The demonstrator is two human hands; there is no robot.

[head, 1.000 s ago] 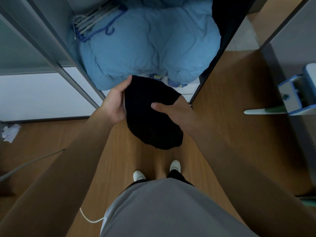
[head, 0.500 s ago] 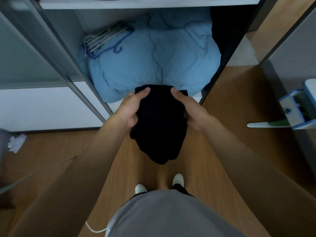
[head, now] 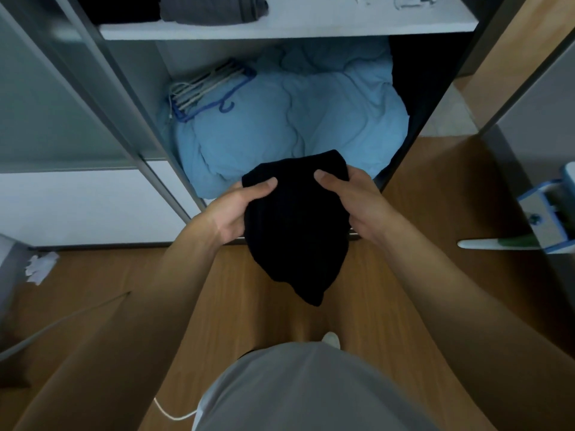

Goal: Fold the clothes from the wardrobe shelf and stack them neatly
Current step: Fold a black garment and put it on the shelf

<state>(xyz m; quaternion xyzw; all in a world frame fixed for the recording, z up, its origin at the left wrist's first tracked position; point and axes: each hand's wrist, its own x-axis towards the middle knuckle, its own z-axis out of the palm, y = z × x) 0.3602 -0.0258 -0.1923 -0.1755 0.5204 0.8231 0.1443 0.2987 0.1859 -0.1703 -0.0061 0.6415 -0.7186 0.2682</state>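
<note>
A black garment point(head: 295, 231) hangs folded between my hands in front of the open wardrobe. My left hand point(head: 239, 209) grips its left edge with the thumb on top. Gripping the right edge the same way is my right hand point(head: 351, 200). The lower end of the garment droops to a point above the floor. At the top of the view runs the white wardrobe shelf point(head: 311, 28), bearing a folded grey garment point(head: 211, 9) and a dark one at its left.
A bulky light-blue duvet point(head: 295, 119) fills the lower compartment, with a bundle of hangers point(head: 205, 88) on its left. A sliding door frame point(head: 118, 104) stands at left. Crumpled paper point(head: 40, 267) and a white cable point(head: 174, 415) lie on the wooden floor. A blue-white object point(head: 547, 216) juts in at right.
My view has tilted up, bringing the upper shelf into sight. My hands shifted from one on top of the garment to gripping both side edges, lifting it toward the wardrobe.
</note>
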